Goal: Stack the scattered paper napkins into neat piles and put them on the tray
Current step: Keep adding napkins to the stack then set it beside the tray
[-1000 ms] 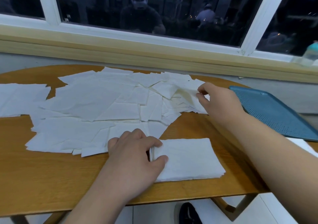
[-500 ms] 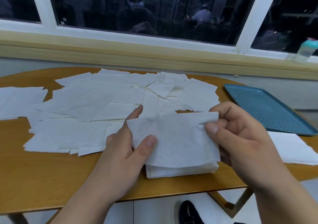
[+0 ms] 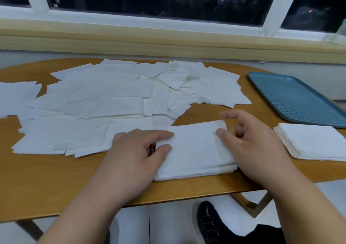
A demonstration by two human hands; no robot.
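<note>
A neat pile of white napkins (image 3: 192, 150) lies near the front edge of the wooden table (image 3: 46, 178). My left hand (image 3: 136, 150) rests on the pile's left edge, index finger and thumb lying on top. My right hand (image 3: 250, 140) sits at the pile's right edge; its thumb tip touches the top sheet, the index finger is lifted and the other fingers are loosely curled. Several scattered napkins (image 3: 103, 97) cover the table's middle and left. A second neat pile (image 3: 314, 140) lies at the right. The blue perforated tray (image 3: 292, 97) at the far right holds nothing.
A window sill and wall run close behind the table. A bottle (image 3: 341, 30) stands on the sill at the far right edge. Below the table's front edge a dark shoe (image 3: 207, 223) and a table leg (image 3: 252, 204) show over the tiled floor.
Half a second ago both hands held one napkin up above the pile. That napkin now lies on top of the pile, and both hands have come down to the pile's edges.
</note>
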